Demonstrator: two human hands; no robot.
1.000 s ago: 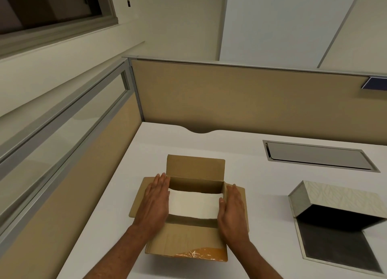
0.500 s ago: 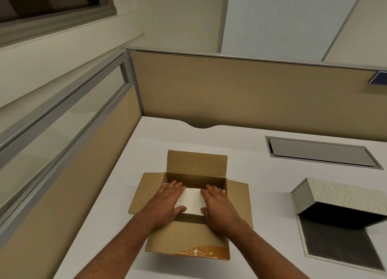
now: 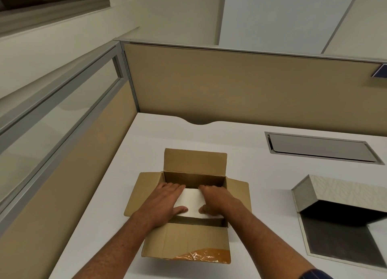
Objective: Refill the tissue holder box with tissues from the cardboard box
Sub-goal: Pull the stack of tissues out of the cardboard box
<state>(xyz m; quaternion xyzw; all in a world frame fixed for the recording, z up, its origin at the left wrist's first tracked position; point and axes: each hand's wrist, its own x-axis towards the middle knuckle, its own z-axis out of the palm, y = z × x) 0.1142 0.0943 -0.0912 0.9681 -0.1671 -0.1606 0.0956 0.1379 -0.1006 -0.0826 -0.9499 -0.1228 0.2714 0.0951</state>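
Observation:
An open brown cardboard box [image 3: 186, 242] stands on the white desk in front of me, its flaps folded outward. Inside lies a white stack of tissues [image 3: 191, 202]. My left hand [image 3: 167, 201] and my right hand [image 3: 218, 201] rest on top of the stack side by side. On both hands the fingers reach over its far edge and the thumbs hook its near edge. The tissue holder box [image 3: 345, 195] sits to the right, its pale patterned lid tipped up and its dark inside [image 3: 339, 243] showing nothing in it.
A grey metal cable hatch [image 3: 320, 147] is set into the desk [image 3: 270, 216] at the back right. Tan partition panels [image 3: 230, 86] close off the back and left sides. Bare desk lies between the two boxes.
My hands moved from the box's side walls inward onto the tissue stack and now clasp it; between the last two frames they barely shifted.

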